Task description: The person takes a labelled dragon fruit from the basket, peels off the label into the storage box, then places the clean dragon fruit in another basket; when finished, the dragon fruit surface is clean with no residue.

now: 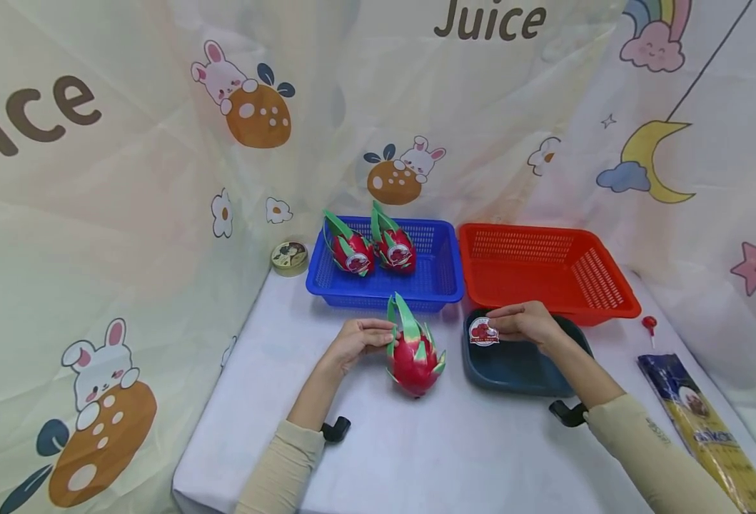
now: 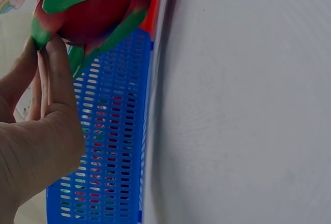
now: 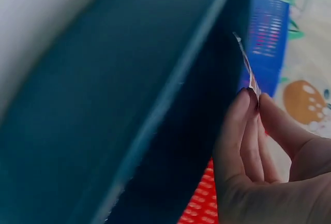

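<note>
In the head view a red dragon fruit (image 1: 416, 365) with green leaf tips stands at the middle of the table, in front of the blue basket. My left hand (image 1: 360, 343) pinches one of its green leaf tips between thumb and fingers, seen close up in the left wrist view. My right hand (image 1: 527, 325) holds a round red-and-white sticker (image 1: 483, 333) by its edge, over the dark teal tray (image 1: 512, 382). Edge-on, that sticker (image 3: 250, 74) shows thin and slightly bent between thumb and fingertip in the right wrist view.
Two dragon fruits (image 1: 395, 251) bearing round stickers lie in the blue basket (image 1: 442, 285). Beside it stands a red basket (image 1: 545, 275). A small round tin (image 1: 289, 257) is at the back left. To the right lie a red lollipop (image 1: 650, 325) and a blue-and-yellow packet (image 1: 705, 428).
</note>
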The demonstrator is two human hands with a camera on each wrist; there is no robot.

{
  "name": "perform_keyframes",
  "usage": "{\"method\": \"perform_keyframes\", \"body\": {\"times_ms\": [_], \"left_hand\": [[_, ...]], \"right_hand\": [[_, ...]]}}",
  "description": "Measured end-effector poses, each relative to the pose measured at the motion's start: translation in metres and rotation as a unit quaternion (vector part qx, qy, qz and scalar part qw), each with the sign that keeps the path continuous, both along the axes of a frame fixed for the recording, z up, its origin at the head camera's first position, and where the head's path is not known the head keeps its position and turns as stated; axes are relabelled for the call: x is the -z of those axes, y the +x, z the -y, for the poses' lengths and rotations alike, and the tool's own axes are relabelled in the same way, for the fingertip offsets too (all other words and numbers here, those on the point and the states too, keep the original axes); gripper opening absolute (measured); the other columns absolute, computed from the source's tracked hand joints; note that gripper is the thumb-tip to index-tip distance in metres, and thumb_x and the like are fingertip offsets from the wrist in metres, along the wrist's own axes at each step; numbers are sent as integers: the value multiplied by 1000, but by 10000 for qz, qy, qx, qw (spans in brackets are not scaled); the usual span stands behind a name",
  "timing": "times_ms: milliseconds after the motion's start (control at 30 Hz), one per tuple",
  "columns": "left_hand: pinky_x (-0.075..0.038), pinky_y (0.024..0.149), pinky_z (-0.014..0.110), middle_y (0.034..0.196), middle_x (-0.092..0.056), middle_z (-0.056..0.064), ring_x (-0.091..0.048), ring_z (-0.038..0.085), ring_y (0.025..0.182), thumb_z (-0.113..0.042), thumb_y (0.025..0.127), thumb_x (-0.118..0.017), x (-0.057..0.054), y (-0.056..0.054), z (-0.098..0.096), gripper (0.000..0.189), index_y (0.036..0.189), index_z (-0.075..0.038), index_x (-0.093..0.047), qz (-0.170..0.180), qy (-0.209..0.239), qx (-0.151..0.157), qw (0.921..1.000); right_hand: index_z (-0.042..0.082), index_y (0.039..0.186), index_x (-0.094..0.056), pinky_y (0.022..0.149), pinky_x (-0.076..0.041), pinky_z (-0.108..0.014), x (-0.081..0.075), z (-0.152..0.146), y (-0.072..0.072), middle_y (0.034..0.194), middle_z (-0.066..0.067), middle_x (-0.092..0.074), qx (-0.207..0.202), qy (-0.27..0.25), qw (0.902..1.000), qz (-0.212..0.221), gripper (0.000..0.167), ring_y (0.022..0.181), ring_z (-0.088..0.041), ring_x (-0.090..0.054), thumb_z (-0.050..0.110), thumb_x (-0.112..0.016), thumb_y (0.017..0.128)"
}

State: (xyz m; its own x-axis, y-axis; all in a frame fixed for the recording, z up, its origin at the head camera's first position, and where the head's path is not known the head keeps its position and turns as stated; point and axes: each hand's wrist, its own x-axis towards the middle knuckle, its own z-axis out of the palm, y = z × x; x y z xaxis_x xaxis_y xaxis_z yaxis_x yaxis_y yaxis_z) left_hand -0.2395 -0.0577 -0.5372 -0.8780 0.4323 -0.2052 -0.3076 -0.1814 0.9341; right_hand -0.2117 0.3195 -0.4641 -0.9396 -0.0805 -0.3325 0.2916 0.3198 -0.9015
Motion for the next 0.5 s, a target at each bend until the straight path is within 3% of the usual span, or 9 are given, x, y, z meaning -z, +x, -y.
{"method": "perform_keyframes", "body": {"times_ms": [233, 500], "left_hand": [[-63, 85, 32, 102, -79, 10, -77, 16, 92, 1, 92, -75, 0, -3, 1, 27, 118, 7, -74, -30, -70, 28, 10000], [-63, 84, 32, 104, -79, 12, -77, 18, 95, -2, 92, -77, 1, 0, 1, 27, 118, 5, -75, -102, -149, 97, 9998]], "right_hand": [[-14, 132, -63, 92, -58, -52, 12, -2, -7, 120, -27, -72, -217, 452, 9987, -26, 36, 103, -31, -76, 8, -64, 104], [-16, 129, -64, 90, -61, -52, 26, -5, 0, 117, -26, -73, -365, 912, 9951, -66, 40, 102, -35, -75, 13, -69, 102]]}}
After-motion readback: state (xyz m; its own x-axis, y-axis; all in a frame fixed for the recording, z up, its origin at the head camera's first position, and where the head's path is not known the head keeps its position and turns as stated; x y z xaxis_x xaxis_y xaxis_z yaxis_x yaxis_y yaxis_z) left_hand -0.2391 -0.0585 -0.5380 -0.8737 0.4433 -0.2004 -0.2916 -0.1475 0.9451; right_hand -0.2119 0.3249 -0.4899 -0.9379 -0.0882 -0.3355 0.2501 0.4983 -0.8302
